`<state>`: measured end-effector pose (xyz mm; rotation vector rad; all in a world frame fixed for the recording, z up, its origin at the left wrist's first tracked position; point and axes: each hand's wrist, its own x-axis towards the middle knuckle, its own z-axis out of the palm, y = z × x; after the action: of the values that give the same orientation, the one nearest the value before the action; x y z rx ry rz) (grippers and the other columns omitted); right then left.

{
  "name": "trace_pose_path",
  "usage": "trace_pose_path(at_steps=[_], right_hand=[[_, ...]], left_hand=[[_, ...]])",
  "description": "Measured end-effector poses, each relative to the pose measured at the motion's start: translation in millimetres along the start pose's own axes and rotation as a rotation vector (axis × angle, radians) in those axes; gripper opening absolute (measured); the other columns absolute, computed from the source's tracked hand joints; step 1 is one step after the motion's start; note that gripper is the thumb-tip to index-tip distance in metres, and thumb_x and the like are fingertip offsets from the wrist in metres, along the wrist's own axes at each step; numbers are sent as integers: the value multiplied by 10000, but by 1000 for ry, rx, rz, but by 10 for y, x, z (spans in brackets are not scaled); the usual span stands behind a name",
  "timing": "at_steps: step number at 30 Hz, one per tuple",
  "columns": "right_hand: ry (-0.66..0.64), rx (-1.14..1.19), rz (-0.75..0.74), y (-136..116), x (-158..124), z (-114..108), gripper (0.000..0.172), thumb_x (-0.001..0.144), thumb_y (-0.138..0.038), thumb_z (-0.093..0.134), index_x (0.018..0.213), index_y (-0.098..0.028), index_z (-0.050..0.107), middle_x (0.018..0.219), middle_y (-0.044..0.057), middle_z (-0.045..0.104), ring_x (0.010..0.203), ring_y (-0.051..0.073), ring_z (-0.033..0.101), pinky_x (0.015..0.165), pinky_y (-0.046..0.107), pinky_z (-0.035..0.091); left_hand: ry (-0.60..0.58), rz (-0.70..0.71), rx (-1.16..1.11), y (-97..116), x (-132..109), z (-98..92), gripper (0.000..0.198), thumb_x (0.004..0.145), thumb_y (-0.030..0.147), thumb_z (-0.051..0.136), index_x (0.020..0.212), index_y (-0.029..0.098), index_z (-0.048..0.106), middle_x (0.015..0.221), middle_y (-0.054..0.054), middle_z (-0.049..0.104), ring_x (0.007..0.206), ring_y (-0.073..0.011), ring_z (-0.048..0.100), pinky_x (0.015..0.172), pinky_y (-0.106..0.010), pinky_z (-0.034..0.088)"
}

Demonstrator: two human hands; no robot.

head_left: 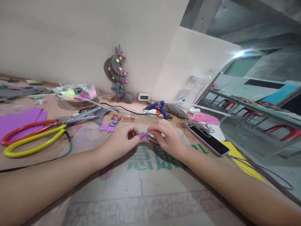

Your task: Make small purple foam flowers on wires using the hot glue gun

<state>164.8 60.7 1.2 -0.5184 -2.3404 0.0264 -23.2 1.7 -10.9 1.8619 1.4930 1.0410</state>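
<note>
My left hand [122, 139] is closed, thumb and forefinger pinching the edge of a small purple felt piece [143, 137]. Close on its other side, my right hand [166, 136] is closed around a thin metal tool [153, 140] whose tip meets or nearly meets the piece. The tool's kind is partly hidden by the fingers. Both hands are above a printed cardboard sheet [141, 185]. Just beyond my left hand lie purple flower-like cutouts [107, 128] with small grey pieces among them.
Large scissors [35, 135] with red and yellow handles lie left, over purple sheets [23, 121]. Behind stand a bowl [76, 95], a grey moon ornament [116, 73], a timer [144, 96] and a blue glue gun [157, 108]. A phone [208, 141] and grey yarn [176, 110] lie right.
</note>
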Motion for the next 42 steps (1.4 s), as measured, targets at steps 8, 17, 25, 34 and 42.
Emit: trace_pose_path(at_steps=[8,17,25,34,42], right_hand=[[-95,-84,-19,-57,-43,-15,151,906,-196,424,848,-179,562,734,50,551,713,174,465,669,306,379],[-76,-59,1,-37,-41,-11,171,906,-224,471,859,-181,629,664,21,594,656,148,487,641,274,374],[-92,-89,6,-57,-35,-16,171,908,-198,442,821,-172,586,681,29,584,654,152,467,632,276,370],[-148,-7,142,-39,-38,2,159,885,-306,504,806,-181,562,709,27,594,651,142,490,620,268,376],[-171,454,507,-124,-39,41,147,883,-329,471,841,-196,517,642,-33,539,558,98,485,548,225,396]], left_hand=[[-26,24,-2,44,-15,-18,86,733,221,471,672,186,521,673,12,560,673,-156,519,614,-266,384],[-37,23,9,30,-30,-11,82,746,227,474,693,189,523,682,20,558,667,-150,515,595,-258,371],[-39,20,20,31,-32,-11,93,751,236,473,708,187,539,689,16,566,669,-155,523,595,-265,378],[-43,26,28,9,-31,-4,93,749,238,470,710,195,543,689,16,580,659,-153,526,591,-262,379],[-29,28,-4,35,-21,-16,89,742,218,470,679,187,525,676,13,574,646,-141,511,582,-243,366]])
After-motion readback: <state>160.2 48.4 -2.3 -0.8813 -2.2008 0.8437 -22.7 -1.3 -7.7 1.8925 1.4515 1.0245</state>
